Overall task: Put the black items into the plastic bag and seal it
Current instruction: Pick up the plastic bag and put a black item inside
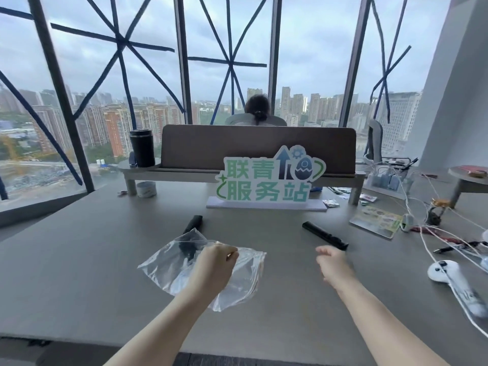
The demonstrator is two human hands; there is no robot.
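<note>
Your left hand (215, 262) pinches the clear plastic bag (184, 270) on the tabletop (79, 260), one black item (188, 245) seemingly partly inside, while your right hand (334, 262), open and empty, nears the black stick-like item (324, 235); sealing remains.

On the table (79, 260), the bag (169, 265) lies left of the stick (324, 235).

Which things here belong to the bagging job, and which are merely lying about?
Job: plastic bag, left black item, right black item.
Lying about: white controller, black tumbler, tape roll, sign, cables.
</note>
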